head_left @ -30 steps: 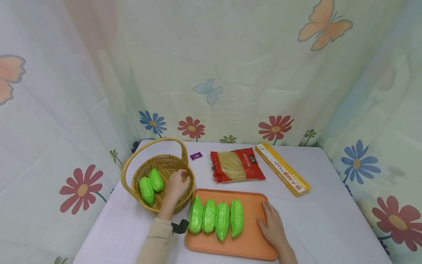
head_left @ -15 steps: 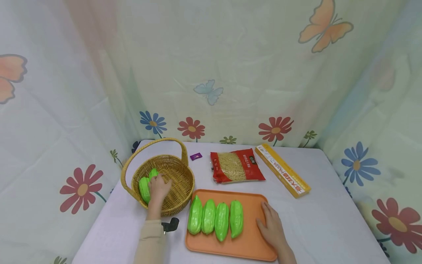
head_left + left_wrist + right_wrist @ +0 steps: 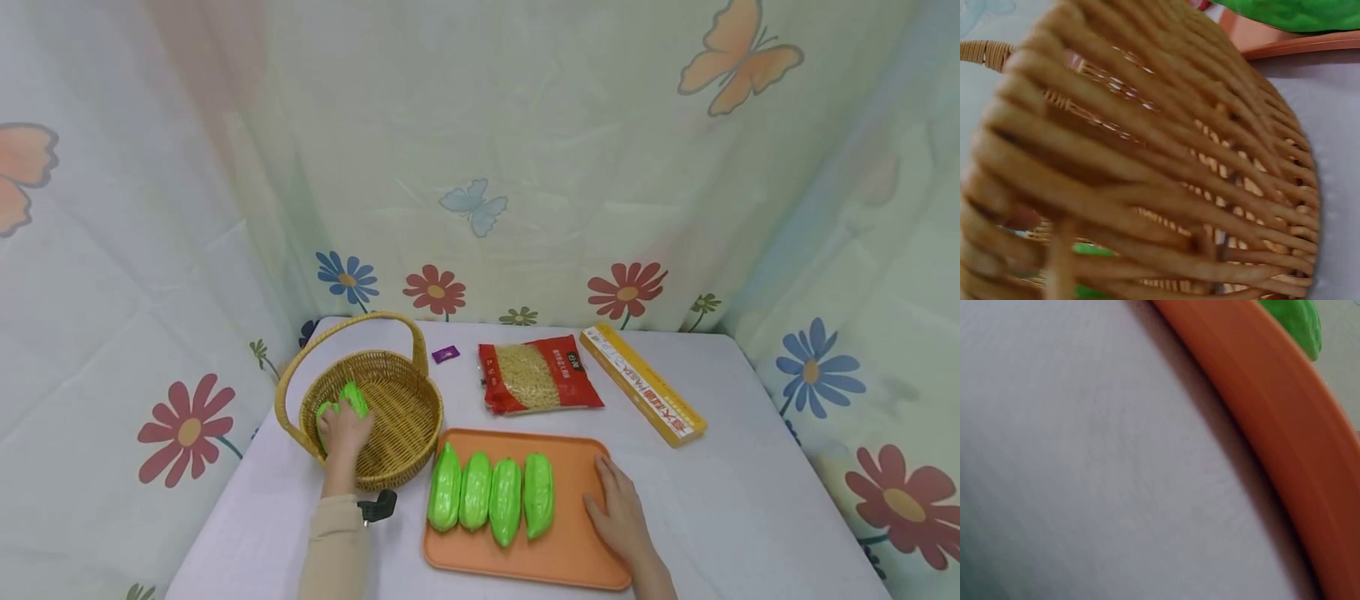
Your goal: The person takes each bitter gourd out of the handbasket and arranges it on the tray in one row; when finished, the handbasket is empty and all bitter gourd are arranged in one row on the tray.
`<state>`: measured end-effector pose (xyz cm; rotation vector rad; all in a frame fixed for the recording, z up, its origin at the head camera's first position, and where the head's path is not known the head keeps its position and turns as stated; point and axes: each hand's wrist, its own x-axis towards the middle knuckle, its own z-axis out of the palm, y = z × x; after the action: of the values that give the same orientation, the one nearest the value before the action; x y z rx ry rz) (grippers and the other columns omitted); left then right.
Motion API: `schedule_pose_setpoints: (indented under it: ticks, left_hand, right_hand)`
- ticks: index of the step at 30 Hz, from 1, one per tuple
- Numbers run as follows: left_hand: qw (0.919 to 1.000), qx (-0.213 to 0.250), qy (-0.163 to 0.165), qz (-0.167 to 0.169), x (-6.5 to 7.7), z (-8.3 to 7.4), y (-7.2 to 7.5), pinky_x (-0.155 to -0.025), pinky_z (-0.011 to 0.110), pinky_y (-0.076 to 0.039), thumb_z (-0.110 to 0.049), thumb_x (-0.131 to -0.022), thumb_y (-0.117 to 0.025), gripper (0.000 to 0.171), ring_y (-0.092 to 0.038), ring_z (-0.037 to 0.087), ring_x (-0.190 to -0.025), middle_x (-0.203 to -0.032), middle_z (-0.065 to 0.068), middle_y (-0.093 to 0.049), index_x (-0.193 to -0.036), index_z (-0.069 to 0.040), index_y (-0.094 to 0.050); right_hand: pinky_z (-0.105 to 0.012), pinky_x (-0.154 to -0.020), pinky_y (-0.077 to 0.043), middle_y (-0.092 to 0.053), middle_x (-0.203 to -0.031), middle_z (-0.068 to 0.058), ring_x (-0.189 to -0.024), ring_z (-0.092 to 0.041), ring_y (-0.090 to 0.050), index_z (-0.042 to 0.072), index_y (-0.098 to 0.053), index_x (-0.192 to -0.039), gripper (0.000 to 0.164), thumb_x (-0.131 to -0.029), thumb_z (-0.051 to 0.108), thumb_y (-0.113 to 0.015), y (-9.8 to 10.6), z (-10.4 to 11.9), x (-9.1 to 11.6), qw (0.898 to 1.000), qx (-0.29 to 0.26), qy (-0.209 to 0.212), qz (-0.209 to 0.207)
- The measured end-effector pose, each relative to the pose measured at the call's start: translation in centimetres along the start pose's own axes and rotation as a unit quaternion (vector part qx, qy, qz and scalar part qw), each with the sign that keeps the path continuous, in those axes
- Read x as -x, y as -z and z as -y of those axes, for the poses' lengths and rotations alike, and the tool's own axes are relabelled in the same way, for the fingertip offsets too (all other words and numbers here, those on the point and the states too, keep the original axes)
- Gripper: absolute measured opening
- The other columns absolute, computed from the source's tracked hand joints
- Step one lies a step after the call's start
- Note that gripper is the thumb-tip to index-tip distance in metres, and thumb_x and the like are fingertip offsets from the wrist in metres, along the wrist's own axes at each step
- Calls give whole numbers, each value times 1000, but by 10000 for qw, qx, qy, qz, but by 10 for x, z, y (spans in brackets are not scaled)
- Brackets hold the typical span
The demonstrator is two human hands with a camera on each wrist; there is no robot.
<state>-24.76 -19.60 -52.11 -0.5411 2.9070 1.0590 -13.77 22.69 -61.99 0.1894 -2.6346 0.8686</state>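
Note:
In the head view my left hand (image 3: 347,427) is inside the wicker basket (image 3: 405,479), its fingers bent over the left of two green bitter melons (image 3: 354,395); it appears to grip that one, though it hides most of it. The left wrist view is filled by the basket's woven side (image 3: 1147,156), with a bit of green showing through. My right hand (image 3: 619,512) lies with extended fingers on the right rim of the orange tray (image 3: 577,500). Several bitter melons (image 3: 506,502) stand side by side across the tray's left half.
Behind the tray lies a red bag of pasta (image 3: 536,375). A long yellow pasta box (image 3: 643,385) rests at the right, and a small purple packet (image 3: 446,354) near the basket. The basket's tall handle (image 3: 352,321) arches over it. Patterned curtains surround the table.
My left hand has moved left within the basket, from its right side onto the left bitter melon. The right hand and the tray have stayed in place.

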Motion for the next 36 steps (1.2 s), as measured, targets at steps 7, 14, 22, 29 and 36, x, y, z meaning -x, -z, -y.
schedule_pose_setpoints:
  ticks: [7,14,22,29,36]
  left_hand:
    - [9996,-21,287,-4,-2,6,3,-87,60,-29,-29,-85,-52,67,-19,50,-111,-124,39,-19,-133,11,-27]
    - [9995,76,291,-81,-3,13,1,-85,59,-32,-27,-83,-54,70,-21,52,-108,-119,41,-17,-132,13,-25]
    - [9995,-246,-39,-174,-3,19,-14,-95,62,-21,-27,-84,-58,57,-7,50,-121,-134,38,-4,-120,13,-39]
    - [9937,-653,-779,-463,-3,20,-23,-104,59,-2,-26,-82,-62,64,5,48,-132,-142,37,-2,-127,13,-38]
    - [9873,-573,-1428,-385,-6,13,-26,-106,54,-8,-22,-82,-64,67,-5,45,-134,-143,32,-15,-134,9,-34]
  right_hand:
    - [-57,-93,-27,-38,-132,-26,-118,-44,-34,-7,-39,-132,62,-78,6,-66,1,2,1,10000,-40,0,-37]
    - [-58,-94,-26,-37,-133,-26,-119,-45,-33,-7,-38,-133,63,-79,6,-65,3,3,3,10000,-29,-53,79]
    - [-58,-94,-26,-36,-134,-25,-119,-44,-33,-6,-38,-134,63,-79,6,-65,1,0,1,10000,-30,-60,52]
    - [-58,-96,-24,-35,-134,-27,-120,-44,-31,-7,-35,-135,63,-81,7,-64,3,4,2,9996,-85,-145,217]
    - [-57,-96,-25,-35,-134,-26,-120,-44,-32,-7,-36,-134,63,-80,7,-65,4,3,0,9999,5,-19,119]
